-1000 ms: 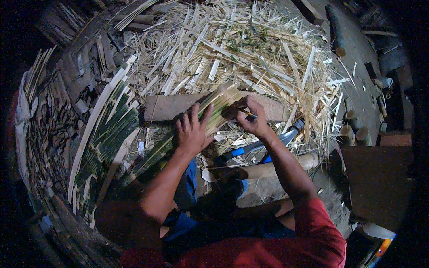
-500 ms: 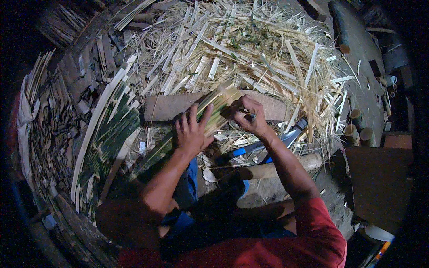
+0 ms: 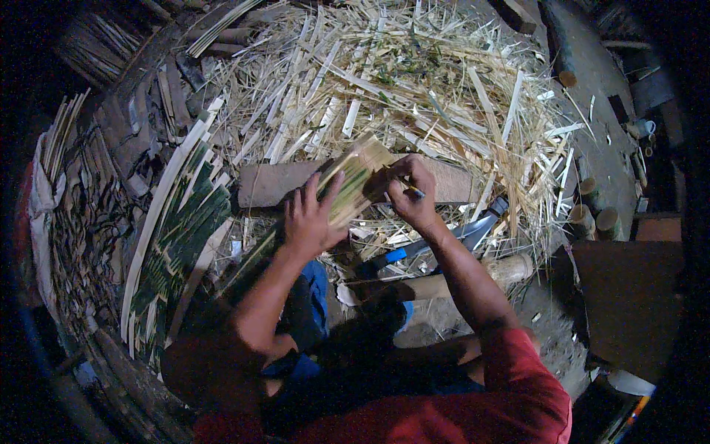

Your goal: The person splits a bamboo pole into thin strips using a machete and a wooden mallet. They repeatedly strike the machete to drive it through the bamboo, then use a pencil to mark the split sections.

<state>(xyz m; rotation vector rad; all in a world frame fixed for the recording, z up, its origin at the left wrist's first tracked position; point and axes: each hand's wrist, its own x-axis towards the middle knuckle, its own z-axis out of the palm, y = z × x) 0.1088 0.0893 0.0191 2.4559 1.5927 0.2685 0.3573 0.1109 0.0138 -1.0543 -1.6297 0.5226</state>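
Observation:
Several pale-green bamboo strips (image 3: 362, 159) lie side by side across a flat wooden block (image 3: 277, 183), slanting from lower left to upper right. My left hand (image 3: 307, 218) rests on their left edge, open with its fingers spread. At their right edge, my right hand (image 3: 413, 194) is closed around a thin pencil (image 3: 409, 186); the fingers hide much of it, including its tip. Below the right forearm lies a large blade (image 3: 477, 226) with a dark handle and a blue band.
A broad heap of bamboo shavings (image 3: 414, 81) spreads beyond the block. Dark green bamboo strips (image 3: 185, 222) fan out at the left. A bamboo pole (image 3: 510, 270) lies near my legs. Cut bamboo ends (image 3: 608, 218) and a brown board (image 3: 629, 296) stand at the right.
My left hand has slid slightly left and down along the strips. My right hand has tilted a little, so more of the pencil shows.

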